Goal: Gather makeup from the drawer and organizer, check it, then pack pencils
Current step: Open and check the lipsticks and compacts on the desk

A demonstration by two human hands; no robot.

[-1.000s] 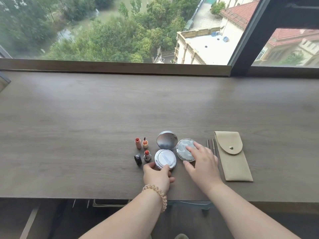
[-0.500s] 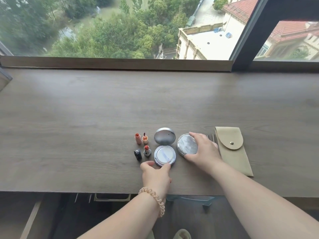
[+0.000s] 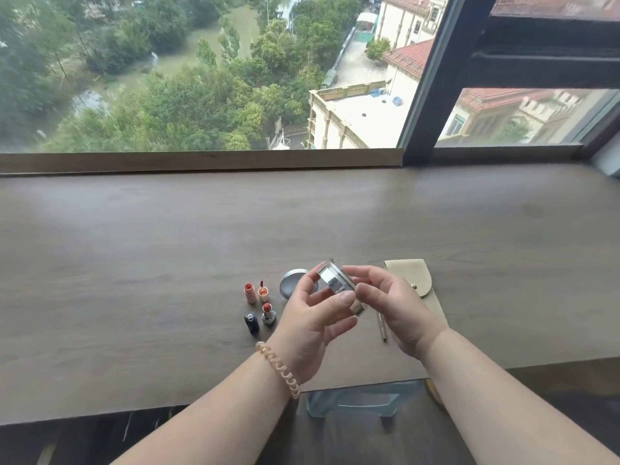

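Observation:
A round silver compact is lifted off the desk and tilted on edge, held between my left hand and my right hand. Behind my left hand the open compact's silver lid stands up; its base is hidden. To the left stand an uncapped lipstick, its dark cap, a peach tube and an open lip-gloss tube. A pencil lies under my right hand. The beige snap pouch lies to the right, partly covered by that hand.
The wooden desk runs along a window sill. Below the desk's front edge, a clear organizer sits in an open drawer. A dark window frame post rises at the back right.
Both hands have come together and raised the right-hand compact off the desk, tilting it on edge. My left hand left the open compact. The camera has tipped upward.

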